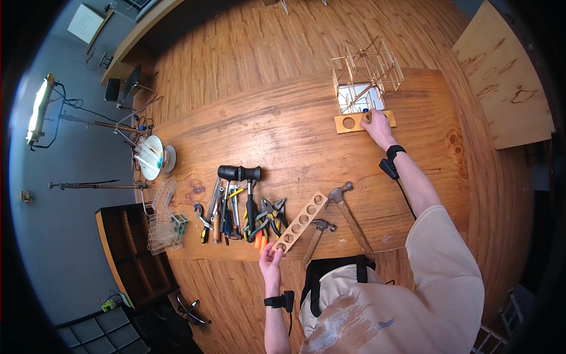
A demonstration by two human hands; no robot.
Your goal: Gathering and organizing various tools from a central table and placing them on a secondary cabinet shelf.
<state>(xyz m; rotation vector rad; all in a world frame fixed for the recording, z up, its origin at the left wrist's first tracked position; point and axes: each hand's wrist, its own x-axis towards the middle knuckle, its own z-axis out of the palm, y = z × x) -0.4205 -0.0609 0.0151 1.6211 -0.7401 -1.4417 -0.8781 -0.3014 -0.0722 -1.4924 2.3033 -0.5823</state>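
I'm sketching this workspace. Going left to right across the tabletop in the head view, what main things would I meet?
Clear plastic racks → black mallet head → left hand → holed wooden strip → larger hammer → right hand.

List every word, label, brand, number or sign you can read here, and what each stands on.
None can be read.
White panel, upper left: faint marks, too small and blurred to read.
Wooden strip with round holes, in the left hand: no lettering discernible.
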